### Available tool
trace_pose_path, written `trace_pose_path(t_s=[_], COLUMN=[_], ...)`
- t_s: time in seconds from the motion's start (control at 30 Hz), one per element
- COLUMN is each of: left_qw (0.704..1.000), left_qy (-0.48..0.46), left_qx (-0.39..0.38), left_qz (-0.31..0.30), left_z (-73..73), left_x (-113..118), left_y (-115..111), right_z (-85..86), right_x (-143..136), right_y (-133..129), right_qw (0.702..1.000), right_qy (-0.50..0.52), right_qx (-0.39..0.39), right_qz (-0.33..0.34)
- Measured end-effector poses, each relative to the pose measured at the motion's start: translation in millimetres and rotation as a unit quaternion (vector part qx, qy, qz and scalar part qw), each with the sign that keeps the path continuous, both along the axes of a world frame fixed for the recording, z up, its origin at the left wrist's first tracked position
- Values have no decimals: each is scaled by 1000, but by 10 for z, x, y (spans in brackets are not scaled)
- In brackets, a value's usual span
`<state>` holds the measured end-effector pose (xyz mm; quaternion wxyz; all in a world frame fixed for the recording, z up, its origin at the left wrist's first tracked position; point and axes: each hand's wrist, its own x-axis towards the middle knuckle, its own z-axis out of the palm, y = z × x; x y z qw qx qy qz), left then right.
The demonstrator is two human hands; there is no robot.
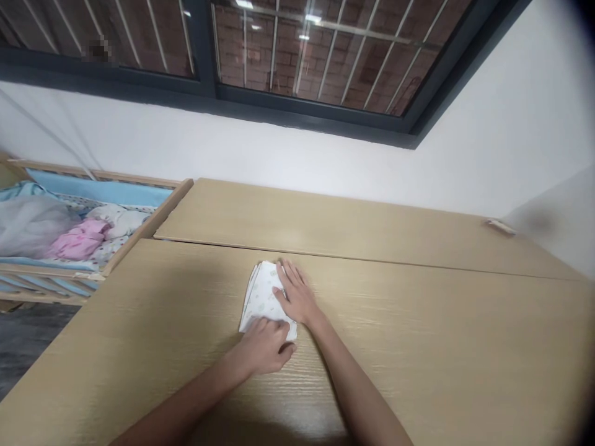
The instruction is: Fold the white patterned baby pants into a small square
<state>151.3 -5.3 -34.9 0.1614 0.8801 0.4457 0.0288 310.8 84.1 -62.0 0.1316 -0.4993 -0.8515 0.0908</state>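
Observation:
A small white cloth (263, 294) with a faint pale print lies folded in several layers on the wooden tabletop (418, 347). My left hand (267, 345) is at its near edge, fingers bent down onto the fabric and thumb pointing right, off the cloth. What the curled fingertips do underneath is hidden. Along the cloth's right edge rests my right hand (298, 296), laid flat with its fingers stretched away from me and its thumb on the fabric.
To the left stands a wooden crib (153, 226) with blue lining, holding a pink cloth (83, 238) and other bedding. A gap separates the tabletop from a second board (325, 217) along the wall. A small pale object (501, 227) lies at the far right, and above is a dark-framed window (316, 114).

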Motion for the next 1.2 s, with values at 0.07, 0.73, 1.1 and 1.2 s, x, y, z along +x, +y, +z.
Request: trace_pose_path(t_s=[0.07, 0.73, 1.1, 1.2], left_qw=[1000, 997, 994, 992], left_qy=[0, -56, -75, -94], left_qx=[6, -46, -76, -84], left_qz=[0, -11, -8, 0], left_z=[-17, 5, 82, 98], left_x=[2, -101, -375, -410], left_y=[-6, 163, 356, 379], right_z=[0, 20, 75, 67], right_x=[-7, 14, 12, 13], right_y=[8, 3, -3, -7], right_qw=[1000, 998, 997, 997], right_qy=[-1, 57, 65, 66], right_qx=[-9, -34, -36, -35], right_qz=[-4, -1, -4, -7])
